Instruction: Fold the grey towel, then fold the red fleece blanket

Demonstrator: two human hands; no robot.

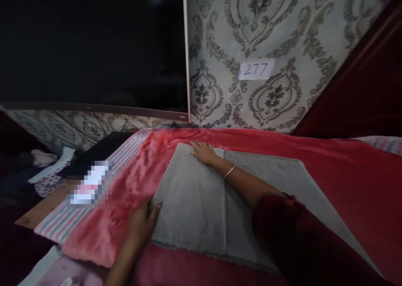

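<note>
A grey cloth (188,202) lies spread on a red blanket, its left part doubled over so that a straight edge runs down the middle. My right hand (203,152) rests flat on the far edge of that doubled part, fingers stretched out; a bangle circles the wrist. At the cloth's near left edge is my left hand (143,221), thumb and finger apart, the thumb touching the cloth's border. Its other fingers are partly hidden and dim. The right part of the cloth lies flat beneath my right forearm.
The red blanket (354,185) covers the surface and shows a striped border at the left. A large dark screen (94,47) stands behind, beside a patterned wall with a paper label (256,69) reading 277. Clothes (48,183) are heaped at the far left.
</note>
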